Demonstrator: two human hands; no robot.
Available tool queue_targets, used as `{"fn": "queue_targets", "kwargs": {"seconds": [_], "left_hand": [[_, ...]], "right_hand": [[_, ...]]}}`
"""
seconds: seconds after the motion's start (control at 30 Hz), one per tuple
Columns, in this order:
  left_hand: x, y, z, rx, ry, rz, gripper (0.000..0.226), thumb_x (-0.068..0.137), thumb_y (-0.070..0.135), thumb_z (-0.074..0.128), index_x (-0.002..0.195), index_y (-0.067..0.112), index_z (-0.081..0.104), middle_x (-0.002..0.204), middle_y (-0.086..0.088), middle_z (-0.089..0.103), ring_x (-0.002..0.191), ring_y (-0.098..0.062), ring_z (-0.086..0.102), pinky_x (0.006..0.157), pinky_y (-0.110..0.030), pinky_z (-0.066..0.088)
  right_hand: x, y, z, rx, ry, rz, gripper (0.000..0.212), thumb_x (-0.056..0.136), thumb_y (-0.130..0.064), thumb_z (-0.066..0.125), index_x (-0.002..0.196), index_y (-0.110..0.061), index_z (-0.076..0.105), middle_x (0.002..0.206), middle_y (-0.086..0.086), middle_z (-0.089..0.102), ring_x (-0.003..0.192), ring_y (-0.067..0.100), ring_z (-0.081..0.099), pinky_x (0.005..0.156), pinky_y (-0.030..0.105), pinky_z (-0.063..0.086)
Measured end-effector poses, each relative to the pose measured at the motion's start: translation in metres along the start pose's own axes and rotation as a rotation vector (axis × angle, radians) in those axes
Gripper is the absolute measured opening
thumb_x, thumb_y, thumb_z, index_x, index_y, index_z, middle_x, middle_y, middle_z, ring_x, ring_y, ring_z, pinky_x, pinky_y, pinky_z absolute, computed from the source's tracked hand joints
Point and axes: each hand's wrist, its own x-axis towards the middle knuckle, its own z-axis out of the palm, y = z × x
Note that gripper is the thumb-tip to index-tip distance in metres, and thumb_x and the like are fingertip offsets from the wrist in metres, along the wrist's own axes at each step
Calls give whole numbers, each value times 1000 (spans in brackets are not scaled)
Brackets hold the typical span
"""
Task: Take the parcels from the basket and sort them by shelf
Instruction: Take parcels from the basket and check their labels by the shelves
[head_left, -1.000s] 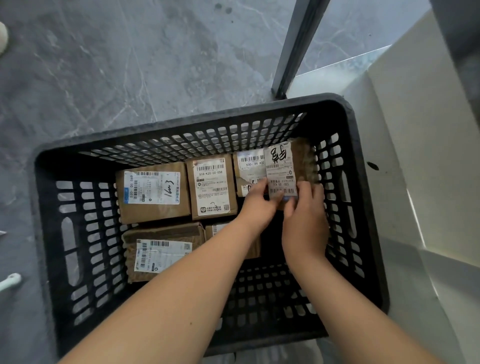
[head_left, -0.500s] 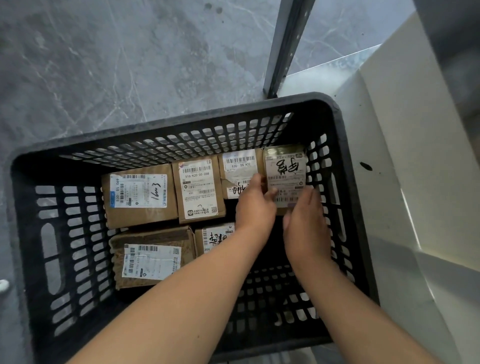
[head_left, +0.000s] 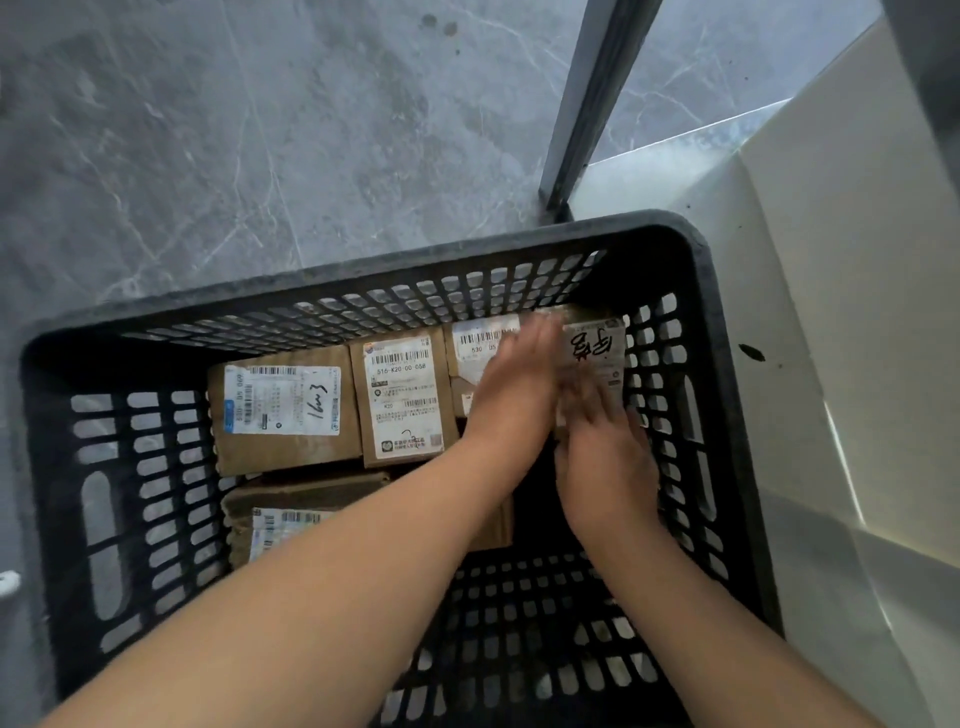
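A black slotted basket (head_left: 363, 270) on the floor holds several brown cardboard parcels with white labels. In its far right corner lies a parcel with black handwriting on the label (head_left: 597, 343). My left hand (head_left: 511, 384) reaches in with straight fingers along that parcel's left edge, over the neighbouring parcel marked 530 (head_left: 480, 340). My right hand (head_left: 605, 457) rests on the handwritten parcel's near end; its fingers are blurred and look flat on the label. Further left lie the parcel marked 516-K20 (head_left: 400, 400) and one marked 16w3 (head_left: 283, 410).
Another labelled parcel (head_left: 291, 514) sits at the front left of the basket, partly under my left forearm. A grey metal shelf post (head_left: 592, 104) stands behind the basket. A pale shelf board (head_left: 857, 312) runs along the right. Grey marble floor lies to the left.
The handwritten parcel, held up between both hands a second ago, has gone down flat into the far right corner. Both hands followed it, and their fingers have straightened out.
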Motion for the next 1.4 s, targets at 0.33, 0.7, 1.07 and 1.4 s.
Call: {"fn": "queue_targets", "kwargs": {"seconds": [0.33, 0.7, 1.07, 1.4], "left_hand": [[56, 13, -8, 289, -85, -97, 31, 100, 8, 45, 129, 13, 57, 123, -13, 56, 118, -32, 55, 90, -38, 48], [14, -16, -2, 145, -439, -10, 69, 100, 10, 40, 157, 20, 4, 165, 4, -5, 151, -12, -6, 123, -32, 7], [-85, 42, -155, 141, -128, 75, 58, 102, 17, 37, 156, 18, 17, 164, 3, 13, 151, -12, 7, 120, -27, 2], [-182, 211, -498, 474, 423, 94, 62, 104, 29, 25, 156, 15, -7, 164, 1, -11, 151, -14, -11, 119, -37, -16]], "right_hand": [[31, -1, 14, -189, -189, -7, 78, 100, -11, 41, 155, -20, -13, 163, 1, -20, 151, 21, -14, 120, 40, 23], [68, -13, -7, -23, -443, 116, 81, 101, -13, 45, 156, -23, -14, 160, -8, -26, 149, 16, -18, 121, 50, 15], [-26, -96, -136, 122, -25, 37, 76, 99, -9, 47, 156, -9, -2, 164, 5, -11, 152, 21, 1, 122, 37, 17], [-147, -250, -465, 11, 463, -466, 77, 96, -12, 43, 152, -7, -9, 156, 4, -20, 151, 19, -9, 123, 32, 0]]}}
